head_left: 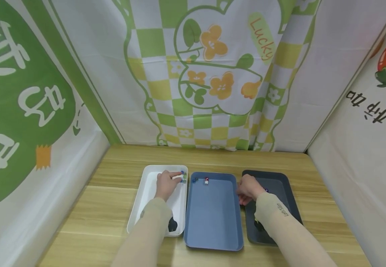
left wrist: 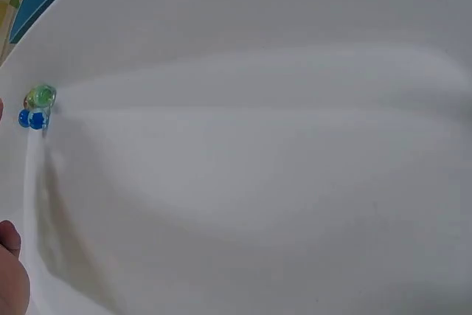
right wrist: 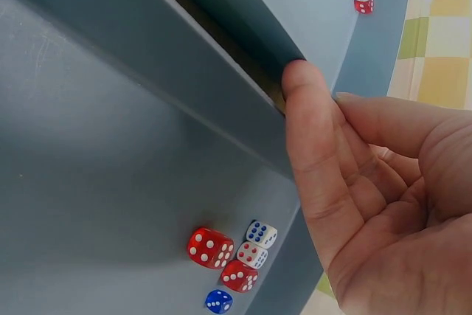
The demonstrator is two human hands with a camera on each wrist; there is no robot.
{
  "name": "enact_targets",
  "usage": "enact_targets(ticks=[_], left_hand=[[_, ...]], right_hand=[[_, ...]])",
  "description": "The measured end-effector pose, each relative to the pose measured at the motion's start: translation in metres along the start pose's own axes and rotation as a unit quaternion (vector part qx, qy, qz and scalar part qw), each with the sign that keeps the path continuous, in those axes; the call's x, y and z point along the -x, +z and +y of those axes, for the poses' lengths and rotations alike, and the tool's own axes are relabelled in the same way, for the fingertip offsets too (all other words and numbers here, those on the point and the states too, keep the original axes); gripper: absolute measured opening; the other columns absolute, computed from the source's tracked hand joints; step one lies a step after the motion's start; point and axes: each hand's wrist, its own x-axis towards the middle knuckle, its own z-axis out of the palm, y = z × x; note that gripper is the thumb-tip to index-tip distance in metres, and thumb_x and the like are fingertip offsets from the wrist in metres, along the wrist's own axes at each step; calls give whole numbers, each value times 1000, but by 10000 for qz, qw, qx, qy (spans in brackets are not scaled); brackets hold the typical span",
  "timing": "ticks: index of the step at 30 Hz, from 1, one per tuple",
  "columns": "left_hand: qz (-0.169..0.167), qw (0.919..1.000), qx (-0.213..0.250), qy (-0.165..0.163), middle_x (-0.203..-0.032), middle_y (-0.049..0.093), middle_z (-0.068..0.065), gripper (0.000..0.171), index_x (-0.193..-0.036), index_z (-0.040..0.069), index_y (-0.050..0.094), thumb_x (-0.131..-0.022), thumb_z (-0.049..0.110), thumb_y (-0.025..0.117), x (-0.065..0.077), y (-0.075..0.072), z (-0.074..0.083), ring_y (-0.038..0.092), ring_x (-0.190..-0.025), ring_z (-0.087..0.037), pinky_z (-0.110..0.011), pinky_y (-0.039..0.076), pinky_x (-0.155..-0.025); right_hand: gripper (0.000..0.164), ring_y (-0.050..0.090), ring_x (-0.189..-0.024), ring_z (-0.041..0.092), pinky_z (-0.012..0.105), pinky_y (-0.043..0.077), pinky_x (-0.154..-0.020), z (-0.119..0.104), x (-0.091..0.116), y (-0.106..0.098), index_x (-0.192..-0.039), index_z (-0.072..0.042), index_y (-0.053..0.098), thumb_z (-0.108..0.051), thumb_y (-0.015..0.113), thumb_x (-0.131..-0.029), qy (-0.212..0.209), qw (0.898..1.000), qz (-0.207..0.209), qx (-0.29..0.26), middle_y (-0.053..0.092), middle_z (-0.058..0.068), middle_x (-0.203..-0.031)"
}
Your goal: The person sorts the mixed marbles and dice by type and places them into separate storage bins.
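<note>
My left hand (head_left: 166,184) reaches into the white tray (head_left: 139,200), thumb and forefinger apart beside several small glass marbles (head_left: 184,177) at its far right corner. In the left wrist view, green and blue marbles (left wrist: 39,107) sit against the tray wall, and only bits of my fingers show at the left edge. My right hand (head_left: 249,187) is between the blue tray (head_left: 214,218) and the dark grey tray (head_left: 288,189). In the right wrist view, its thumb and forefinger pinch the blue tray's rim (right wrist: 269,20). Red, white and blue dice (right wrist: 240,276) lie in the dark tray.
Inside the blue tray's far end lie a red and a white die (head_left: 206,181) and dark marbles (head_left: 195,180). A black thing (head_left: 172,224) shows in the white tray by my left sleeve. The three trays stand side by side on a wooden table (head_left: 92,211), with printed cloth around.
</note>
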Motion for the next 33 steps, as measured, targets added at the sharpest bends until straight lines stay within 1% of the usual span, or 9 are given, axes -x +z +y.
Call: enact_targets(ticks=[5, 7, 9, 14, 20, 23, 26, 29, 33], left_hand=[[-28, 9993, -109, 354, -101, 60, -12, 22, -111, 15, 81, -89, 20, 79, -1, 4, 12, 44, -94, -27, -40, 42, -78], [-39, 9992, -141, 381, -103, 58, -10, 21, -108, 17, 82, -88, 22, 81, 0, 8, 16, 44, -96, -27, -40, 42, -79], [-55, 9995, -125, 295, -104, 56, -8, 21, -107, 18, 82, -87, 25, 82, 1, 12, 19, 43, -98, -26, -39, 42, -80], [-30, 9998, -78, 164, -102, 52, -7, 23, -108, 19, 82, -85, 25, 84, 5, 21, 25, 40, -97, -25, -37, 40, -75], [13, 9987, -370, 347, -102, 51, -5, 23, -106, 20, 82, -84, 27, 85, 8, 27, 29, 40, -96, -25, -37, 39, -76], [-3, 9969, -684, 382, -102, 50, -3, 20, -103, 22, 83, -84, 29, 85, 7, 31, 31, 40, -96, -25, -37, 38, -77], [89, 9908, -1220, 580, -102, 49, -4, 19, -101, 22, 83, -83, 29, 85, 7, 38, 32, 40, -95, -25, -38, 38, -79], [285, 9783, -1844, 896, -100, 48, -5, 19, -100, 22, 83, -82, 27, 85, 7, 44, 32, 40, -92, -26, -40, 38, -79], [467, 9662, -2295, 1080, -97, 47, -6, 19, -99, 21, 83, -80, 20, 83, 8, 48, 34, 38, -87, -25, -40, 37, -76]], right_hand=[[15, 64, -47, 17, 33, 57, -50, 0, 0, 0, -79, 11, 67, 5, 63, -93, -5, 10000, 9, 16, 67, 14, -59], [16, 64, -47, 17, 32, 57, -50, 0, 0, 0, -78, 10, 67, 5, 63, -93, 5, 10000, 28, 35, 66, 14, -58], [16, 64, -47, 17, 32, 57, -49, 0, 0, 0, -77, 9, 66, 6, 63, -92, 4, 10000, 33, 43, 66, 14, -58], [15, 64, -46, 17, 33, 57, -49, 0, 0, 1, -79, 10, 66, 6, 63, -92, 3, 10000, 27, 21, 67, 15, -59], [17, 64, -46, 17, 33, 57, -49, -1, 0, 1, -77, 8, 66, 5, 62, -93, 17, 9999, 34, 94, 67, 15, -59], [19, 64, -46, 17, 33, 57, -49, -1, 0, 1, -75, 6, 65, 5, 61, -93, 0, 9999, 52, 112, 66, 15, -59], [20, 64, -46, 17, 33, 57, -49, 0, 0, 1, -73, 6, 64, 6, 61, -93, -31, 9999, 69, 99, 66, 15, -59], [22, 64, -46, 18, 34, 57, -49, 0, 0, 1, -71, 4, 62, 6, 62, -93, -15, 10000, 69, 66, 67, 15, -59], [22, 64, -46, 17, 34, 57, -49, -1, 0, 0, -71, 4, 62, 6, 62, -93, 19, 10000, 59, 43, 67, 16, -59]])
